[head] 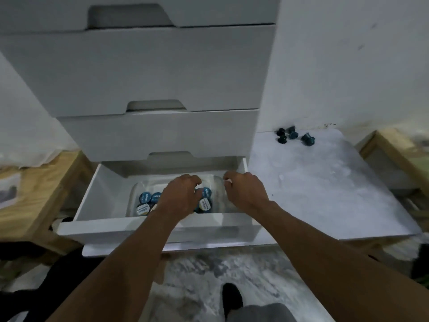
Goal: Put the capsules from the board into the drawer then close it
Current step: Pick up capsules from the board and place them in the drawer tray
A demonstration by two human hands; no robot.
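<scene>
Two hands hang over the open drawer (148,225), the bottom one of a white drawer unit (148,73), and the drawer serves here as landmark; nearest its front panel the left hand (180,196) reaches down into a clear tub (133,194) inside it, fingers curled loosely over a cluster of blue-lidded capsules (148,201), though whether it grips one, lets one go or merely touches the pile cannot be told, since the hand hides what lies under it; just to the right of that, above the tub's right end, the right hand (243,191) is half closed with fingertips drawn together, and whether anything small is pinched there is too blurred to say; further back and to the right of the drawer, a pale board (325,187) carries about five dark capsules (293,137) gathered at its far corner near the wall, well apart from the hands. Judged from this, the risks are these: shutting the drawer with those capsules left behind would fail the task; a capsule released off the tub's edge could roll on the drawer floor or drop outside; the round capsules on the board may scatter if swept carelessly; and fingers lingering inside could be caught by a quick push.
</scene>
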